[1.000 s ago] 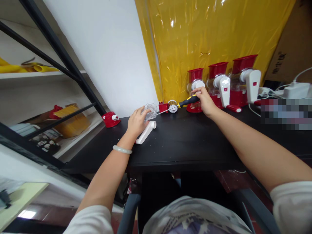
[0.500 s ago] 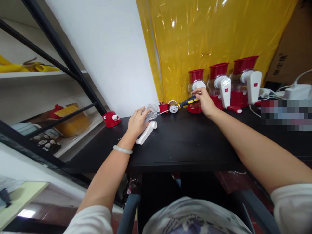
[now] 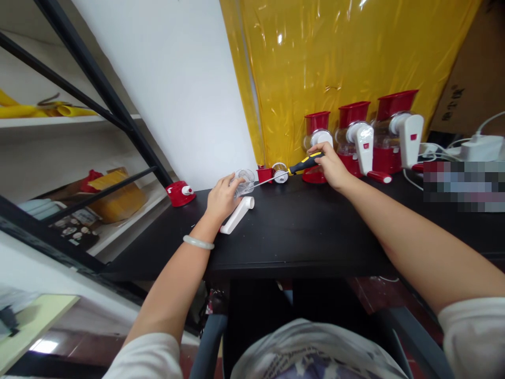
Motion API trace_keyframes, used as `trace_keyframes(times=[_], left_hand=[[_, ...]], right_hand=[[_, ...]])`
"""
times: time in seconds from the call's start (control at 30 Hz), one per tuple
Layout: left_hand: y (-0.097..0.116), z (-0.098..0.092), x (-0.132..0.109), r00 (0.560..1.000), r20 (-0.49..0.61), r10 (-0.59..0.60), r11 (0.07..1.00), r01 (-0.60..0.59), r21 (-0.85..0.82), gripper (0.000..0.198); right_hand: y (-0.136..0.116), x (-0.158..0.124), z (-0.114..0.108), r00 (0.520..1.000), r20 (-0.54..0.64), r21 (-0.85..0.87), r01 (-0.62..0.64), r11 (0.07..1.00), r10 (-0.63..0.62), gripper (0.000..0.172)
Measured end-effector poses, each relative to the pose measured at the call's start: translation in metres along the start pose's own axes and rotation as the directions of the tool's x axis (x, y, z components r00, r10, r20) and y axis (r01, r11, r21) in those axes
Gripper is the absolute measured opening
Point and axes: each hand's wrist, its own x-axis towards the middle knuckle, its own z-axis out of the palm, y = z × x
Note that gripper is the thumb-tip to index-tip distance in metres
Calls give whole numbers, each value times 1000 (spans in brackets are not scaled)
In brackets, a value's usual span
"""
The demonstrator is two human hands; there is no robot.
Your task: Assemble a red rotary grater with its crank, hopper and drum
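Observation:
My left hand is wrapped round a clear plastic part above the black table. In my right hand is the black and yellow handle of a screwdriver. Its long shaft slants down to the left, with the tip at the clear part. A white crank handle lies just below my left hand. Behind the shaft are a small red part and a drum with a white end.
A red base sits at the table's left end. Three red and white grinders stand at the back right, partly behind my right hand. A white power adapter with cables is farther right. Shelves are on the left.
The screwdriver handle has tilted slightly in my right hand, and its fingers have shifted a little. My left hand and the clear part stay in place.

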Motion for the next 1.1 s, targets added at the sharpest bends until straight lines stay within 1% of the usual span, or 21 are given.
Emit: trace_keyframes(times=[0.1, 0.2, 0.3, 0.37, 0.4, 0.5, 0.63, 0.7, 0.8, 0.87, 0.93, 1.03, 1.1], left_hand=[[0, 0, 0, 1000, 5, 0, 1000, 0, -1, 51], [0, 0, 0, 1000, 7, 0, 1000, 0, -3, 51], [0, 0, 0, 1000, 11, 2, 1000, -2, -3, 50], [0, 0, 0, 1000, 14, 5, 1000, -5, 0, 50], [0, 1, 0, 1000, 13, 7, 1000, -7, 2, 50], [0, 1, 0, 1000, 13, 13, 1000, -13, 2, 51], [0, 0, 0, 1000, 25, 12, 1000, -12, -3, 51], [0, 0, 0, 1000, 29, 11, 1000, -11, -3, 51], [0, 0, 0, 999, 33, 14, 1000, -14, 7, 51], [0, 1, 0, 999, 33, 20, 1000, -20, 11, 50], [0, 1, -1, 999, 28, 25, 1000, -26, 12, 49], [-1, 3, 0, 999, 25, 28, 999, -28, 17, 51], [-2, 3, 0, 999, 32, 33, 999, -35, 40, 51]], right_hand=[[0, -2, -1, 1000, 8, -63, 18, 998, -17, 27], [0, -4, -3, 999, 40, -105, 3, 994, 1, 32], [1, -2, -2, 998, 60, -6, -9, 1000, 9, 37], [2, 0, -1, 999, 51, 60, -1, 998, -2, 35], [2, 1, 0, 999, 39, 66, 5, 998, -7, 33], [0, 1, 0, 1000, 16, -7, 18, 1000, -18, 32], [-2, -3, -3, 999, 43, -131, 3, 991, 3, 30], [-1, -3, -3, 999, 42, -103, 12, 995, -8, 30], [3, 0, -1, 998, 34, -27, 61, 998, -61, 28], [5, 1, 0, 996, 36, -27, 81, 996, -80, 33], [5, 1, -2, 996, 50, -64, 72, 995, -69, 35], [2, -1, -4, 999, 48, -172, 16, 985, -7, 32], [0, -2, -4, 999, 40, -209, -10, 978, 18, 30]])
